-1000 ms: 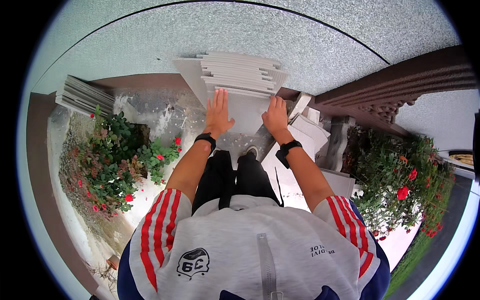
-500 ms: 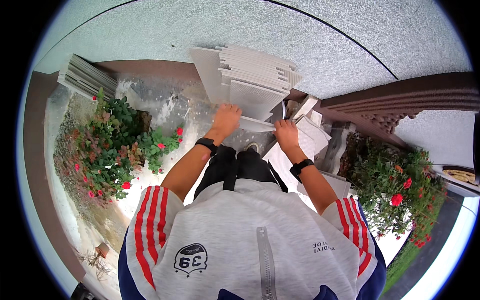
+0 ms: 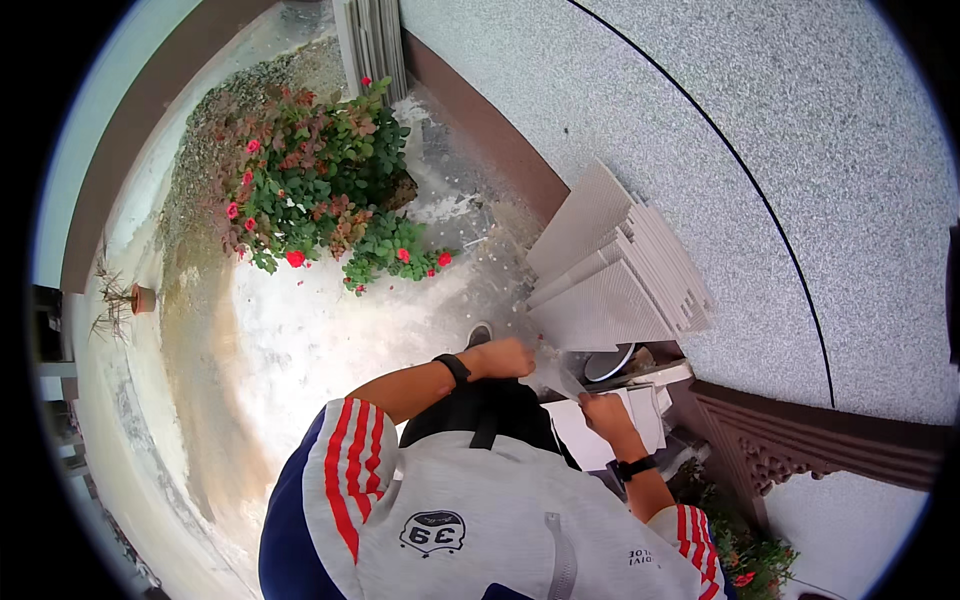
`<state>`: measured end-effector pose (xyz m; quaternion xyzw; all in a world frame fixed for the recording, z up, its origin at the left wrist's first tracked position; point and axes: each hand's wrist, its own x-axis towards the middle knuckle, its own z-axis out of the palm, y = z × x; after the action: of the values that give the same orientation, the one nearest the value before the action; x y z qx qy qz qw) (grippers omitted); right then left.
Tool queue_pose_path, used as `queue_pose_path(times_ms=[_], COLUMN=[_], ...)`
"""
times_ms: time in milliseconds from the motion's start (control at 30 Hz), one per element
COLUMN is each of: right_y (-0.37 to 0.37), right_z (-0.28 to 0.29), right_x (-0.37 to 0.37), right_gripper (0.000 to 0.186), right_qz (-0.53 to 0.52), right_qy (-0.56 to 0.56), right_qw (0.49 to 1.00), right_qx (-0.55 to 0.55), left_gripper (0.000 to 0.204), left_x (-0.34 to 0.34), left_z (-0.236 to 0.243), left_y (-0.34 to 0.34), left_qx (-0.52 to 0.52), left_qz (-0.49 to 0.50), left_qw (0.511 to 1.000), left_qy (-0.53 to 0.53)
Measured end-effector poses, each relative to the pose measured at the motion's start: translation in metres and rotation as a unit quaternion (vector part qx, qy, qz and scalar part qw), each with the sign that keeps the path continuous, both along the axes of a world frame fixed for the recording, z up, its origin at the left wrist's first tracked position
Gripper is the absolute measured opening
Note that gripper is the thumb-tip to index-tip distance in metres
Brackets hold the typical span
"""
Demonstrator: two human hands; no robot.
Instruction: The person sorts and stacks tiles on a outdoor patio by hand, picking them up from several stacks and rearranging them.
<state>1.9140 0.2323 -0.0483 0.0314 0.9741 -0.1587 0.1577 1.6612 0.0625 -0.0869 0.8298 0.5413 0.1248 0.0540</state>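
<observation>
My left hand (image 3: 505, 358) is closed on one end of a thin pale panel (image 3: 560, 376). The other end is in my right hand (image 3: 608, 414), whose fingers are bent around it. The panel spans the gap between my hands, seen nearly edge-on and blurred. Just beyond it, a stack of grey ribbed panels (image 3: 615, 290) leans against the wall, its sheets unevenly fanned. Under my right forearm lie more pale flat panels (image 3: 580, 435), partly covered by the arm.
A white-rimmed round basin (image 3: 608, 365) sits beside the stack, by pale blocks (image 3: 660, 375). A red-flowering bush (image 3: 320, 185) grows on the left, another (image 3: 745, 545) at lower right. More panels (image 3: 370, 45) lean at the far wall. A small pot (image 3: 143, 298) stands far left.
My view and body have turned left, so the stack and wall now appear further right. The panel stays between my two hands and now looks more edge-on.
</observation>
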Motion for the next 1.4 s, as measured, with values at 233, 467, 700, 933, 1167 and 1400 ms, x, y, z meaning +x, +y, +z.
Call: queue_pose_path(times_ms=[233, 467, 700, 933, 1167, 1400], right_y=[-0.047, -0.179, -0.371, -0.558, -0.718, -0.844], right_z=[0.064, 0.052, 0.074, 0.065, 0.057, 0.073], right_x=[-0.099, -0.189, -0.267, -0.349, -0.454, -0.586], right_gripper=[0.005, 0.004, 0.009, 0.006, 0.006, 0.005], right_qz=[0.274, 0.462, 0.557, 0.625, 0.662, 0.695], right_qy=[-0.008, -0.007, -0.024, 0.034, 0.021, 0.033], right_qw=[0.962, 0.884, 0.829, 0.776, 0.733, 0.691], right_qx=[-0.013, -0.063, -0.049, -0.086, -0.153, -0.195], left_gripper=[0.006, 0.007, 0.014, 0.019, 0.02, 0.023], left_x=[0.04, 0.081, 0.085, 0.05, -0.021, -0.147], left_z=[0.052, 0.087, 0.087, 0.104, 0.125, 0.147], left_y=[-0.155, -0.311, -0.483, -0.646, -0.779, -0.89], left_qx=[-0.071, -0.13, -0.078, -0.092, -0.113, -0.136], left_qz=[0.288, 0.492, 0.618, 0.704, 0.753, 0.78], left_qw=[0.954, 0.858, 0.781, 0.701, 0.645, 0.608], left_qy=[-0.046, -0.067, -0.039, -0.068, -0.065, -0.063])
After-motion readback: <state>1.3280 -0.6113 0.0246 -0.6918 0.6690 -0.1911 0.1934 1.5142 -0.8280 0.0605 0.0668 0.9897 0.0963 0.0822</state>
